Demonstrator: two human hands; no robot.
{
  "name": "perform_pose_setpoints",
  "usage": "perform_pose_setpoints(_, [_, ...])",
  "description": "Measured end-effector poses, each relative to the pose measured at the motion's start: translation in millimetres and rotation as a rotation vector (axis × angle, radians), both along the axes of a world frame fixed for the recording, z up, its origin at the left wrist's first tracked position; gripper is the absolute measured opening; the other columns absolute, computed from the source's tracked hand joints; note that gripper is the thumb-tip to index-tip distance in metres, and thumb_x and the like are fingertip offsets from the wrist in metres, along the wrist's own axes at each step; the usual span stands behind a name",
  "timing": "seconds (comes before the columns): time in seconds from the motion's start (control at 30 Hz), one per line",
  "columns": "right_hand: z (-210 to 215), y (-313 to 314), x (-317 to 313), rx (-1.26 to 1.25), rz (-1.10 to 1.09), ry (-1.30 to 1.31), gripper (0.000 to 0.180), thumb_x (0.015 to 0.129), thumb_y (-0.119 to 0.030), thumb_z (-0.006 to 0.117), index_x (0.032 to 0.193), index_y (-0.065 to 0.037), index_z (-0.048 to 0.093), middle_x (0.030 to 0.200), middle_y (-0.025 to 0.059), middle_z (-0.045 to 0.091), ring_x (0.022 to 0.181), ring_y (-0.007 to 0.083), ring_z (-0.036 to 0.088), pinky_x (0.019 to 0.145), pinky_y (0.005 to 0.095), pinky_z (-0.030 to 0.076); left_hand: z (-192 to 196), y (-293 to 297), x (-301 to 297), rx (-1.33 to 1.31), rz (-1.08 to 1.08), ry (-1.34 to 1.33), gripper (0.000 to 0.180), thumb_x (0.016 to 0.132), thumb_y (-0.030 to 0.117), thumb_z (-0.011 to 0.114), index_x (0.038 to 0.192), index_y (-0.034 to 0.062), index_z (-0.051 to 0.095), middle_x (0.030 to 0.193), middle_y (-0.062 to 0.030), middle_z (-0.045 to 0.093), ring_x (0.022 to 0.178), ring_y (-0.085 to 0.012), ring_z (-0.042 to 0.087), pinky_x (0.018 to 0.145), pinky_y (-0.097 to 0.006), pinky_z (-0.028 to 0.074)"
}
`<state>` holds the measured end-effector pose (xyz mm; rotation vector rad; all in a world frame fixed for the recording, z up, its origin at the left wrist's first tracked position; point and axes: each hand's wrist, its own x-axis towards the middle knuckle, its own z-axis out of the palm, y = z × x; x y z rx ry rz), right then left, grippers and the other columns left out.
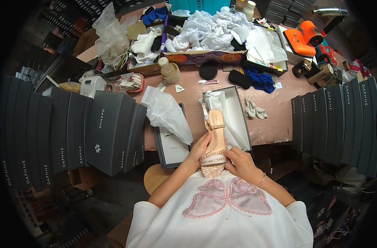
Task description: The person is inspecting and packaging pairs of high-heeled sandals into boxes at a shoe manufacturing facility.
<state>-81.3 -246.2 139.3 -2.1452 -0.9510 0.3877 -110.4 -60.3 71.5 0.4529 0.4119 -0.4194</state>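
Note:
A beige heeled sandal (215, 142) with glittery straps is held up before my chest, its toe toward me. My left hand (200, 151) grips its left side near the middle. The closed fingers of my right hand (240, 163) press on the strap at the right, near the toe. Beyond the sandal lies an open grey shoe box (243, 124) with white paper inside. To its left is a box lid or tray (168, 153) with a pale inside, and crumpled white tissue paper (170, 113) lies over it.
Stacked dark shoe boxes (108, 132) rise at the left, with more boxes (333, 111) at the right. A carton of crumpled white paper (209, 58) stands at the back. A bottle (170, 72), a blue cloth (261, 80), a white glove (254, 109) and an orange device (304, 39) are on the table.

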Motion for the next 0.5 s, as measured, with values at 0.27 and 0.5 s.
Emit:
perform_pose_setpoints(0.27, [-8.5, -10.1, 14.3, 0.130, -0.001, 0.404, 0.027, 0.078, -0.008, 0.066, 0.103, -0.002, 0.059, 0.090, 0.0100, 0.058, 0.077, 0.0185, 0.060, 0.065, 0.0281, 0.049, -9.4, 0.5, 3.0, 0.010, -0.012, -0.023, 0.045, 0.102, 0.039, 0.030, 0.127, 0.0046, 0.044, 0.112, -0.0154, 0.059, 0.098, -0.0254, 0.063, 0.080, -0.038, 0.056])
perform_pose_setpoints(0.5, [3.5, 21.6, 30.7, 0.228, 0.012, 0.400, 0.088, 0.075, -0.023, 0.077, 0.144, -0.003, 0.027, 0.147, 0.0173, 0.028, 0.133, 0.0269, 0.035, 0.101, 0.0334, 0.039, 14.1, -12.1, 36.0, 0.319, 0.437, -0.022, 0.039, 0.099, 0.038, 0.043, 0.123, 0.0064, 0.046, 0.096, -0.0069, 0.057, 0.089, -0.0172, 0.060, 0.074, -0.032, 0.054])
